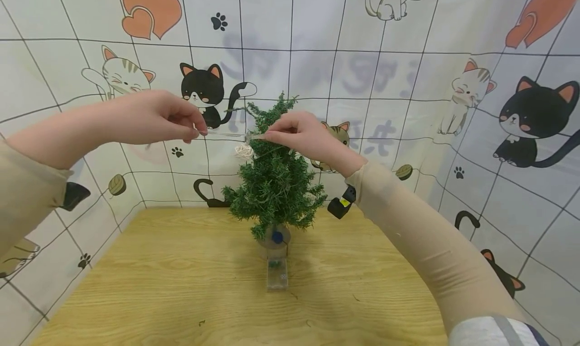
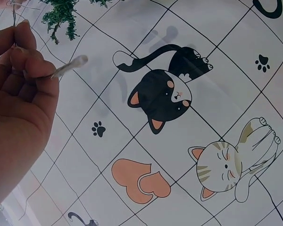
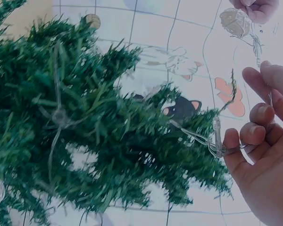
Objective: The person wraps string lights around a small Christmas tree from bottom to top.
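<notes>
A small green artificial Christmas tree (image 1: 276, 190) stands upright in the middle of the table. Level with its upper part, my left hand (image 1: 158, 118) pinches a thin clear wire of a light string to the left of the tree. Against the upper branches, my right hand (image 1: 304, 133) pinches the same light string (image 1: 226, 134), which stretches between both hands. A pale woven ball (image 1: 243, 150) hangs from it, also seen as a wire-wrapped ball (image 3: 236, 22) in the right wrist view. Beside the right fingers is a clear bulb holder (image 3: 217, 136). More wire lies across the branches.
In front of the tree's base (image 1: 267, 245) lies a clear flat box (image 1: 277, 278) on the wooden table (image 1: 181, 280). A few dark scraps lie near the front. Cat-printed sheeting (image 1: 317, 13) surrounds the table at the back and sides.
</notes>
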A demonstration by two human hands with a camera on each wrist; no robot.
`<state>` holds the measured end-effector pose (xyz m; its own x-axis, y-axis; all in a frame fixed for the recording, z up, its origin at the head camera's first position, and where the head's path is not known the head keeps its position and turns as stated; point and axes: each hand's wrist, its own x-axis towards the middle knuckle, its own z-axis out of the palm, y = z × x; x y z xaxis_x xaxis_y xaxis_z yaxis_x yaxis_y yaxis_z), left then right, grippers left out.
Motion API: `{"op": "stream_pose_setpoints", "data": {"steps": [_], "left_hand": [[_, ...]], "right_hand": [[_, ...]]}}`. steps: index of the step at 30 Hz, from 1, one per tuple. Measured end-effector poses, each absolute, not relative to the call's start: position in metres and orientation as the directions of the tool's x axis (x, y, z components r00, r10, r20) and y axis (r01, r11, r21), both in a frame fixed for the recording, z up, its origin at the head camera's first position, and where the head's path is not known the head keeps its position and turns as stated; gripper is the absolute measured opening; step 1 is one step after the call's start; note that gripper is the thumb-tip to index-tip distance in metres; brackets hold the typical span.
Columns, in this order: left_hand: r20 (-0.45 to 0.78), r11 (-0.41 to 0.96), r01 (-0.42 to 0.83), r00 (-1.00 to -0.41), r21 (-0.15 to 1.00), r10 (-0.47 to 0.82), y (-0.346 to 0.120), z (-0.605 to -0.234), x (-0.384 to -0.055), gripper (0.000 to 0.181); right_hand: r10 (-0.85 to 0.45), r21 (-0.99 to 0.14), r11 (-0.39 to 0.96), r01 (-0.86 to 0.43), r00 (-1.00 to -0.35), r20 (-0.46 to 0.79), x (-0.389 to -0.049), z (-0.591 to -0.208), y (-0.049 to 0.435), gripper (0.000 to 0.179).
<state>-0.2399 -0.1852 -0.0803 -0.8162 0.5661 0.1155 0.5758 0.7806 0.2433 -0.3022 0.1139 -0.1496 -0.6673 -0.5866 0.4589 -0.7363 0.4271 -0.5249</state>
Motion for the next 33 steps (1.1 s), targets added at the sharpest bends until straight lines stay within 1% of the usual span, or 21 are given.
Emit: {"op": "stream_pose_setpoints", "data": {"steps": [4,8,12,17,20,24,29,33], "left_hand": [[0.149,0.777,0.599,-0.8,0.193,0.581,-0.18,-0.079,-0.243,0.023],[0.192,0.776,0.617,-0.784,0.135,0.59,-0.171,-0.078,-0.245,0.022],[0.241,0.761,0.646,-0.75,0.067,0.616,-0.155,-0.075,-0.246,0.02],[0.277,0.722,0.691,-0.687,-0.037,0.672,-0.128,-0.067,-0.249,0.02],[0.277,0.707,0.7,-0.663,-0.099,0.695,-0.111,-0.063,-0.251,0.02],[0.247,0.702,0.697,-0.661,-0.146,0.709,-0.089,-0.061,-0.253,0.021],[0.202,0.689,0.693,-0.659,-0.211,0.725,-0.066,-0.058,-0.256,0.022],[0.198,0.657,0.693,-0.628,-0.298,0.753,-0.051,-0.054,-0.261,0.024]], "right_hand": [[-0.558,-0.53,0.463,-0.711,-0.698,0.449,-0.305,-0.156,0.125,0.022],[-0.539,-0.545,0.461,-0.7,-0.709,0.454,-0.309,-0.165,0.135,0.022],[-0.53,-0.55,0.45,-0.703,-0.707,0.469,-0.313,-0.175,0.144,0.021],[-0.495,-0.567,0.443,-0.695,-0.717,0.492,-0.317,-0.189,0.155,0.023],[-0.461,-0.562,0.462,-0.686,-0.727,0.508,-0.32,-0.198,0.159,0.025],[-0.417,-0.556,0.482,-0.677,-0.736,0.533,-0.325,-0.208,0.163,0.025],[-0.381,-0.578,0.48,-0.659,-0.751,0.539,-0.333,-0.217,0.169,0.025],[-0.334,-0.596,0.474,-0.648,-0.759,0.559,-0.339,-0.224,0.175,0.025]]}}
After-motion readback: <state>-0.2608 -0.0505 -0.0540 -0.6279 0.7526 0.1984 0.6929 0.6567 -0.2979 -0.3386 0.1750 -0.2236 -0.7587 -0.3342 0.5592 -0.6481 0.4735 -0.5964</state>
